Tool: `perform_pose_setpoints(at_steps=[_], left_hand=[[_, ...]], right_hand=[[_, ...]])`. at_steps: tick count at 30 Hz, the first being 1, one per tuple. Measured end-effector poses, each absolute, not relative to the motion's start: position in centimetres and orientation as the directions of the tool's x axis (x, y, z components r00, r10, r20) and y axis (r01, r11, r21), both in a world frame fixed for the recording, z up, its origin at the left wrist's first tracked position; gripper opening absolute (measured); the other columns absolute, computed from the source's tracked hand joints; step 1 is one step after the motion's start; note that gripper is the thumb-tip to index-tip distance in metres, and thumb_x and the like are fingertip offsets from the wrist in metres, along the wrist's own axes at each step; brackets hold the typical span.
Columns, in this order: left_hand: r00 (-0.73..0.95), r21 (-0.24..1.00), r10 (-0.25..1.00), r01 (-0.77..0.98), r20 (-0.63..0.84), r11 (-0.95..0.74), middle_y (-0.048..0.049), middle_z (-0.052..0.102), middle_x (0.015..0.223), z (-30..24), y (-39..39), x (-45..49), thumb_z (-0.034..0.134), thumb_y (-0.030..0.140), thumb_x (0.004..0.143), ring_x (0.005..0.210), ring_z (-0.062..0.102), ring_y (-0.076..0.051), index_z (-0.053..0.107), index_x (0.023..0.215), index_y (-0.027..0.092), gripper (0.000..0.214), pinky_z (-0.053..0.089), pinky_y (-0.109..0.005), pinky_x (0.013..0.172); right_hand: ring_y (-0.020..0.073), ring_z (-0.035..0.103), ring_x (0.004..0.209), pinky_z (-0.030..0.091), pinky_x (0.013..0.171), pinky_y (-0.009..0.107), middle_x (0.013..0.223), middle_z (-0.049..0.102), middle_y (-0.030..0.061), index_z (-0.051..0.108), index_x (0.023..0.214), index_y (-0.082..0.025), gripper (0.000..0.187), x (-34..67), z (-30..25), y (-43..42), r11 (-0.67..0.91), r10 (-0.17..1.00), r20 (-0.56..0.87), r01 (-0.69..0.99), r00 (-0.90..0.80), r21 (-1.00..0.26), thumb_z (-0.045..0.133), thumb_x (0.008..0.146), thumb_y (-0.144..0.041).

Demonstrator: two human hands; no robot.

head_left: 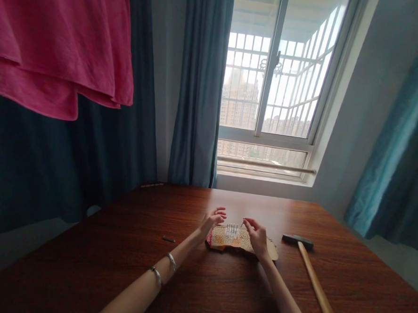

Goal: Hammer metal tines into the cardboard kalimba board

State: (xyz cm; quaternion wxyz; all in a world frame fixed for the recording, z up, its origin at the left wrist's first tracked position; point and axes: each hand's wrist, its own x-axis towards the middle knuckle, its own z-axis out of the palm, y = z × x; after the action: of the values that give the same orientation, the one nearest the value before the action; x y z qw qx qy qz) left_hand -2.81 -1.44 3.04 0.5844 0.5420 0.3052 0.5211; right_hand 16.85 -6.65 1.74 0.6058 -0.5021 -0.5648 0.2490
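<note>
A pale piece of wood (272, 250) with a rough front edge and many small dots or holes lies on the table in front of me. Several thin nails (232, 228) stand upright in a cluster near its middle. My right hand (258, 236) is at the wood's right part, thumb and forefinger pinched on a slim nail (242, 223) that points down beside the cluster. Over the left end hovers my left hand (212, 219), fingers spread and loosely curved, with nothing visible in them. Whether it touches the wood, I cannot tell.
A hammer (317, 281) with a dark head and wooden handle lies to the right on the brown table (117, 269). Left of the wood is a small dark, narrow object (169, 239). Behind are a window (270, 84) and curtains (201, 90); a pink cloth (67, 44) hangs upper left.
</note>
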Motion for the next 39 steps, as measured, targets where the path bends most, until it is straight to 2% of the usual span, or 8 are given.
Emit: perform_pose_setpoints(at_steps=[3,6,11,17,23,29,34,39], left_hand=[[0.338,0.935,0.915,-0.341,0.220,-0.099,-0.0092,0.060,0.093,2.8,-0.8,-0.9,0.055,0.014,0.059,0.089,0.056,-0.018,0.057,0.101,0.012,0.042,0.041,-0.030,0.081],[0.360,0.913,0.913,-0.407,0.192,-0.032,-0.0103,0.061,0.093,2.8,-0.4,0.7,0.055,0.023,0.065,0.091,0.057,-0.019,0.057,0.101,0.011,0.038,0.039,-0.031,0.085],[0.375,0.873,0.924,-0.473,0.078,0.119,-0.0128,0.063,0.090,2.3,-0.1,1.6,0.049,0.042,0.072,0.088,0.059,-0.021,0.057,0.099,0.009,0.043,0.040,-0.034,0.084],[0.411,0.859,0.907,-0.493,0.089,0.139,-0.0125,0.065,0.084,1.7,-0.4,1.5,0.045,0.052,0.074,0.085,0.060,-0.022,0.057,0.096,0.009,0.049,0.042,-0.035,0.081],[0.417,0.863,0.896,-0.498,0.151,0.086,-0.0097,0.064,0.080,1.5,-0.8,1.6,0.045,0.053,0.075,0.085,0.060,-0.021,0.057,0.098,0.010,0.050,0.041,-0.033,0.080],[0.349,0.899,0.918,-0.438,0.191,-0.020,-0.0098,0.064,0.077,1.4,-1.0,1.7,0.046,0.054,0.074,0.082,0.059,-0.021,0.058,0.096,0.009,0.051,0.042,-0.033,0.078],[0.345,0.955,0.907,-0.252,0.242,-0.159,-0.0073,0.063,0.080,1.5,-1.0,1.1,0.052,0.050,0.073,0.081,0.058,-0.019,0.059,0.097,0.012,0.046,0.042,-0.031,0.077],[0.475,0.966,0.841,-0.096,0.257,-0.241,-0.0046,0.063,0.078,1.2,-0.8,0.7,0.063,0.038,0.068,0.075,0.057,-0.016,0.057,0.102,0.012,0.043,0.042,-0.028,0.071]], right_hand=[[0.0188,0.062,0.077,0.049,0.070,0.035,0.084,0.069,0.0075,0.066,0.085,-0.016,0.032,16.9,0.4,-5.9,0.377,0.868,0.454,0.329,0.200,-0.866,0.056,0.076,-0.045],[0.0139,0.061,0.075,0.050,0.071,0.034,0.084,0.066,0.0026,0.062,0.087,-0.015,0.027,17.0,-0.6,-5.6,0.382,0.872,0.465,0.378,0.155,-0.843,0.054,0.081,-0.039],[0.0136,0.061,0.076,0.050,0.071,0.034,0.085,0.065,0.0020,0.061,0.089,-0.015,0.025,17.0,-1.4,-5.4,0.400,0.870,0.482,0.424,0.103,-0.812,0.051,0.083,-0.037],[0.0133,0.060,0.076,0.049,0.073,0.034,0.086,0.065,0.0017,0.061,0.088,-0.016,0.024,17.0,-1.8,-5.3,0.408,0.867,0.493,0.458,0.078,-0.790,0.050,0.084,-0.037],[0.0131,0.059,0.076,0.049,0.071,0.033,0.086,0.064,0.0018,0.060,0.088,-0.015,0.022,17.1,-2.1,-5.2,0.405,0.869,0.492,0.488,0.058,-0.773,0.050,0.084,-0.035],[0.0125,0.059,0.074,0.049,0.070,0.032,0.085,0.063,0.0014,0.060,0.087,-0.015,0.023,17.0,-2.3,-5.2,0.406,0.868,0.495,0.527,0.031,-0.746,0.050,0.085,-0.035],[0.0120,0.059,0.073,0.049,0.070,0.032,0.083,0.063,0.0010,0.061,0.085,-0.016,0.022,17.0,-2.3,-5.3,0.402,0.869,0.494,0.551,0.021,-0.732,0.050,0.084,-0.036],[0.0127,0.058,0.068,0.047,0.067,0.029,0.078,0.064,0.0018,0.064,0.078,-0.017,0.018,16.8,-2.0,-5.5,0.403,0.862,0.505,0.555,0.037,-0.728,0.054,0.080,-0.031]])
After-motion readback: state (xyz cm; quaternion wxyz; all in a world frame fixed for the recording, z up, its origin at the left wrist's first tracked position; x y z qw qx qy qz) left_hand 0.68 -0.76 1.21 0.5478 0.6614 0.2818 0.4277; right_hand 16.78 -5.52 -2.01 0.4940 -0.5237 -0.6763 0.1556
